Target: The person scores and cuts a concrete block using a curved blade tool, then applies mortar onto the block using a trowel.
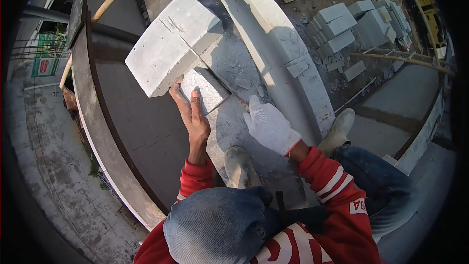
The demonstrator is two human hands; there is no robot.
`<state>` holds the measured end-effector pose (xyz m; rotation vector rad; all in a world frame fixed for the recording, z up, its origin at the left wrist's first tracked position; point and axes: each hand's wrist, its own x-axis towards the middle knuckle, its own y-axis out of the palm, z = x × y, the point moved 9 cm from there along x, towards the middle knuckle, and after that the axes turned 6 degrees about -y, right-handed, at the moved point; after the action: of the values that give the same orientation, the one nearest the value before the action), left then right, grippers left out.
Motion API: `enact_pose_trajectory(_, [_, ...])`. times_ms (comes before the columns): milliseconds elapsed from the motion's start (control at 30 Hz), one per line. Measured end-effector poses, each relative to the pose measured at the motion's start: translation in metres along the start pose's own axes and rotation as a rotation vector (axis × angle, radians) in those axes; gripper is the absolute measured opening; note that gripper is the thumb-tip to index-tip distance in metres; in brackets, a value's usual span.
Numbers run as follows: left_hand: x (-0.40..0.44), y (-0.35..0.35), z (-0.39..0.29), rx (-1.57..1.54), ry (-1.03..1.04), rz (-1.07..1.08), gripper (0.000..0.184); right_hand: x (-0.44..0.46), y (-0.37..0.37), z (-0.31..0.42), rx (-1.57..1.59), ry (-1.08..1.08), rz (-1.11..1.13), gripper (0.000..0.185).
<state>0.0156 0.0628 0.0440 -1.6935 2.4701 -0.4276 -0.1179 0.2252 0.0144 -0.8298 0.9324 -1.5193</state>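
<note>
My bare left hand [194,110] grips a small light-grey concrete block [204,90], with the thumb laid on its face and the fingers along its left side. Just beyond it, a larger pale block [171,39] rests tilted, with scored marks on its top. My right hand [269,123], in a white knit glove, is closed around the handle of a handsaw [213,72]. The thin blade appears edge-on, running past the small block's right side and across the larger block's top. Its teeth cannot be made out.
I am on a dusty wall ledge [234,132] strewn with rubble; my boots [239,166] are close to the blocks. A deep recess [146,117] drops off at left. A curved white parapet [273,44] runs along the right. Stacked blocks [337,24] and bamboo poles [400,58] lie beyond.
</note>
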Motion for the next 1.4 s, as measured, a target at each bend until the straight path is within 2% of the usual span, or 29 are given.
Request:
enact_pose_trajectory(33, [0.000,0.001,-0.005,0.003,0.012,0.010,0.054,0.002,0.022,-0.008,0.156,0.099,0.149,0.007])
enact_pose_trajectory(100, [0.001,0.001,-0.009,0.066,-0.015,0.009,0.056,0.007,0.011,-0.017,0.265,0.130,0.185,0.012])
enact_pose_trajectory(167, [-0.004,-0.002,-0.008,0.066,-0.038,0.005,0.056,0.011,-0.058,0.015,0.072,-0.119,-0.021,0.026])
enact_pose_trajectory(200, [0.000,0.001,-0.009,0.044,-0.020,0.004,0.057,0.007,-0.085,0.029,-0.184,-0.254,-0.197,0.034])
enact_pose_trajectory(333, [0.001,0.000,-0.012,0.079,0.002,0.003,0.057,0.006,-0.077,0.028,0.001,-0.179,-0.276,0.042])
enact_pose_trajectory(400, [-0.001,0.000,-0.016,0.084,0.036,-0.013,0.055,0.004,-0.029,0.041,-0.128,-0.320,0.074,0.042])
enact_pose_trajectory(500, [0.001,0.003,-0.018,0.058,0.048,-0.029,0.056,0.003,-0.046,0.032,-0.140,-0.230,0.035,0.044])
enact_pose_trajectory(533, [0.001,0.002,-0.014,0.029,0.022,-0.035,0.057,0.005,-0.053,0.036,-0.127,-0.227,0.039,0.044])
enact_pose_trajectory(600, [0.002,0.001,-0.014,0.036,0.023,-0.038,0.056,0.008,-0.098,0.033,0.088,-0.152,-0.324,0.022])
enact_pose_trajectory(700, [0.001,0.002,-0.018,0.023,0.028,-0.029,0.054,0.013,-0.081,0.042,-0.030,-0.222,-0.224,0.021])
enact_pose_trajectory(733, [0.002,0.002,-0.018,0.017,0.029,-0.025,0.053,0.013,-0.054,0.051,-0.203,-0.355,-0.055,0.022])
enact_pose_trajectory(767, [-0.001,-0.001,-0.014,0.014,0.043,-0.026,0.053,0.010,-0.049,0.044,-0.211,-0.357,-0.067,0.022])
enact_pose_trajectory(833, [0.003,-0.003,-0.007,0.003,0.063,0.002,0.053,0.026,-0.041,-0.005,0.532,0.180,0.081,0.022])
enact_pose_trajectory(867, [0.001,-0.002,-0.008,0.062,0.083,-0.005,0.053,0.024,-0.040,-0.008,0.562,0.281,0.261,0.041])
enact_pose_trajectory(900, [-0.001,-0.004,-0.008,0.072,0.063,-0.011,0.053,0.018,-0.041,-0.008,0.571,0.280,0.283,0.041])
enact_pose_trajectory(967, [0.003,0.000,-0.011,0.078,0.081,0.012,0.053,0.012,-0.102,0.031,-0.128,-0.345,-0.259,0.036])
enact_pose_trajectory(1000, [0.004,0.001,-0.014,0.063,0.087,0.038,0.052,0.017,-0.120,0.021,0.135,-0.128,-0.290,0.033])
enact_pose_trajectory(1033, [0.005,0.000,-0.014,0.062,0.088,0.035,0.052,0.022,-0.119,0.026,0.133,-0.131,-0.290,0.033])
enact_pose_trajectory(1100, [0.005,0.004,-0.013,0.065,0.070,0.058,0.052,0.027,-0.097,0.040,-0.039,-0.240,-0.122,0.034])
enact_pose_trajectory(1133, [0.004,0.005,-0.014,0.055,0.081,0.061,0.052,0.027,-0.028,0.017,0.124,-0.106,0.069,0.036])
enact_pose_trajectory(1200, [0.009,0.003,-0.007,0.031,0.018,0.049,0.053,0.033,-0.052,0.022,0.048,-0.178,0.076,0.035])
enact_pose_trajectory(1267, [0.008,0.004,-0.012,0.059,0.059,0.046,0.054,0.031,-0.061,0.032,0.003,-0.259,0.115,0.035])
enact_pose_trajectory(1333, [0.007,0.007,-0.020,0.085,0.117,0.055,0.054,0.015,-0.112,0.044,-0.305,-0.373,-0.472,0.031])
enact_pose_trajectory(1367, [0.004,0.004,-0.019,0.087,0.106,0.046,0.054,0.012,-0.110,0.051,-0.299,-0.382,-0.464,0.031])
enact_pose_trajectory(1400, [0.004,0.005,-0.017,0.089,0.091,0.045,0.054,0.014,-0.108,0.045,-0.104,-0.232,-0.411,0.031])
